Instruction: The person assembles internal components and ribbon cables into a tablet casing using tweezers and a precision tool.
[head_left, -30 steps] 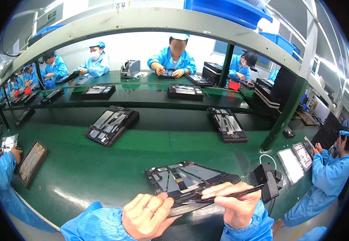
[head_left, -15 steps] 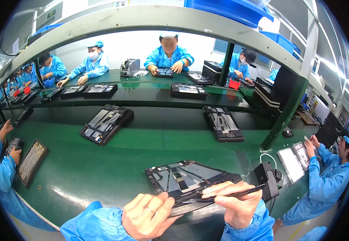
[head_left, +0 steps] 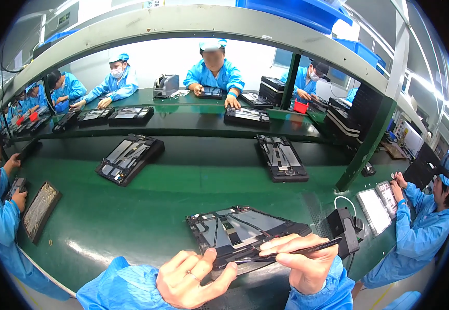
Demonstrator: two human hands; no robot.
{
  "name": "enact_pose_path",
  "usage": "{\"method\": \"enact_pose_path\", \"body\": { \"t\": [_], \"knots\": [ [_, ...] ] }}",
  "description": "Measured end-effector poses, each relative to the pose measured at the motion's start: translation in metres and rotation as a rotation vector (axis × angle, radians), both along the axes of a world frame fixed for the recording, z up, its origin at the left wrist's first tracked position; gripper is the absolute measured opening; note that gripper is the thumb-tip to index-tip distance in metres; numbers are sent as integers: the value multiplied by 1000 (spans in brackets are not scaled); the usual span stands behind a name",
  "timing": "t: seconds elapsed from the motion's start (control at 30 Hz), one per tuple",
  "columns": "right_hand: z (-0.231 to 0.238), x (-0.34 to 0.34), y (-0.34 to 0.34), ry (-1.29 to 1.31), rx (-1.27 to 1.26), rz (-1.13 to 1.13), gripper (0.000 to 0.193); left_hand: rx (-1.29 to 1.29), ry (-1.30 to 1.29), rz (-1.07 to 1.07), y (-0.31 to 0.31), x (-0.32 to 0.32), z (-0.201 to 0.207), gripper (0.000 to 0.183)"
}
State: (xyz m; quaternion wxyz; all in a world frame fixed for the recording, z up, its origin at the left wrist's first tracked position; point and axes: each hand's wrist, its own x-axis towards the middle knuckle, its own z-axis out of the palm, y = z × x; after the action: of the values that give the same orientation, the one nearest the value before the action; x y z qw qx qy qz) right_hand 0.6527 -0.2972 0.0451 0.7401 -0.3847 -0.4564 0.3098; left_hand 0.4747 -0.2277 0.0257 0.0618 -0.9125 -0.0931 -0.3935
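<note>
Closest in, the left hand (head_left: 196, 279) lies along the near edge of an open tablet (head_left: 250, 227), its thumb and first finger spread apart with their tips at the rim, perhaps to steady it; whether those fingers pinch anything cannot be told. Opposite it, the right hand (head_left: 309, 263) has its fingers closed on black tweezers (head_left: 315, 249), held slantwise like a pen, a grip that seems to suit small work, since the tips point in toward the tablet's near edge. The tablet sits on the green tabletop (head_left: 147, 222) directly ahead of both hands, its inside facing up, presumably for easy reach. It has a black frame, flat grey panels, a dark strip crossing them at a slant and a shorter, wider strip near the middle. Just right of it stands a black box (head_left: 344, 232) with a white cable, likely kept aside so the hands have room. Farther left lies a tray (head_left: 41, 212) of pale, tangled strands. Beyond, two more opened tablets, one left (head_left: 126, 157) and one right (head_left: 282, 157), rest on dark wedges, which probably tip them toward whoever works there. Farthest off, a co-worker in blue (head_left: 214, 72) touches similar pieces.
</note>
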Motion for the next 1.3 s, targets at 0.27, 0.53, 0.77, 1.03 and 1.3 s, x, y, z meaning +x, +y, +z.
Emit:
{"method": "enact_pose_path", "body": {
  "t": [0.27, 0.53, 0.77, 1.03, 1.3],
  "knots": [
    [-21, 34, 6, -729, 320, -308, 18, 154, -15, -24, -15, 51, 3, 28],
    [-31, 110, 6, -340, 171, -664, 12, -261, 229, 190, 26, 88, -11, 64],
    [-56, 176, 14, -93, 181, -710, 13, -463, 338, 122, 68, 100, -82, 54],
    [-88, 231, 50, 124, 58, -597, 21, -167, 226, 191, 58, 116, -48, 45],
    [-151, 152, 129, 327, 6, -131, 18, 104, 362, 205, 74, 12, -37, 37]
  ]
}}
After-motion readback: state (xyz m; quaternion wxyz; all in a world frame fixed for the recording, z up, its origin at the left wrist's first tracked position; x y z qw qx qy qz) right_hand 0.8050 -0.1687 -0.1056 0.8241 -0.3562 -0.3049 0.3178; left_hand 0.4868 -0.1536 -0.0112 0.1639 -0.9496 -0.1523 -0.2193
